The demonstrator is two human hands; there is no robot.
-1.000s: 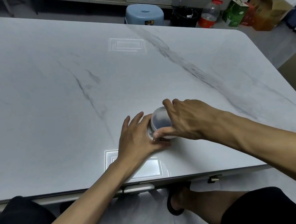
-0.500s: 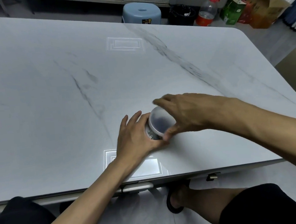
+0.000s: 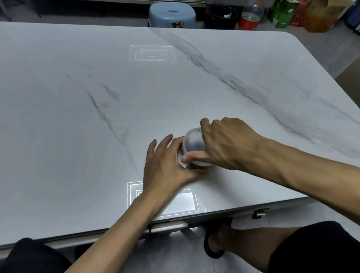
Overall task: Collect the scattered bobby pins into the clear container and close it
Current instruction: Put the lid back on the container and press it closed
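A small round clear container (image 3: 182, 158) stands on the marble table (image 3: 62, 126) near its front edge, with dark contents showing dimly through the plastic. My left hand (image 3: 166, 162) wraps around its left side and holds it on the table. A round translucent lid (image 3: 192, 143) sits on top of the container. My right hand (image 3: 222, 143) grips the lid from the right, thumb along its near rim and fingers over its far rim. No loose bobby pins show on the table.
A blue plastic stool (image 3: 172, 15), a black bin (image 3: 220, 17), a red-capped bottle (image 3: 251, 11), a green carton (image 3: 282, 12) and paper bags (image 3: 325, 9) stand on the floor beyond the table's far edge. My knees are under the front edge.
My right hand has turned on the lid, its thumb swinging back to the near rim. My left hand has kept its hold on the container, which stays in place.
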